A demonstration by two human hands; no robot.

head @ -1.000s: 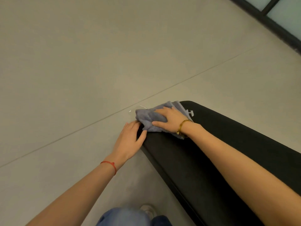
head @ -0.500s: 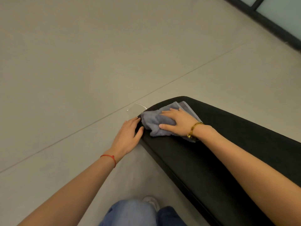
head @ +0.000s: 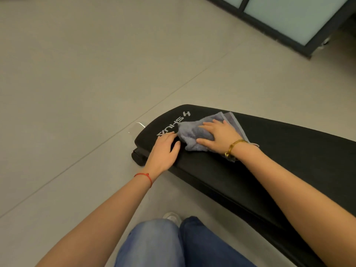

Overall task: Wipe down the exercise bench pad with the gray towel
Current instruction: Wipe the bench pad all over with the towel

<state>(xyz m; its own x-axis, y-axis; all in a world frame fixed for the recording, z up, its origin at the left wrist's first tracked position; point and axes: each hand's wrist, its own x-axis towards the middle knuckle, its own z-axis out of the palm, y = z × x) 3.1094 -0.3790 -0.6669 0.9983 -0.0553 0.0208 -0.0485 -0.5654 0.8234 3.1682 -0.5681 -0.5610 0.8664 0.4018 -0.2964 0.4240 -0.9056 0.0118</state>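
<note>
Mid-wipe near the logo end: right hand flat, pressing the gray towel on the bench pad, left hand relaxed, bracing the edge. Next I'd drag the towel down the unwiped length

Both hands flat, fingers extended

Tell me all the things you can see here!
bench pad: one, black, white letters at its end, across the right side
towel: one, gray, bunched on the pad near the letters
floor: pale gray tiles, all around
glass panel: one, dark frame, top right
red string: one, left wrist
gold bracelet: one, right wrist
jeans: blue, bottom middle
shoe: one, light, above the jeans
left hand: flat on the pad's edge
right hand: flat on the towel
</note>
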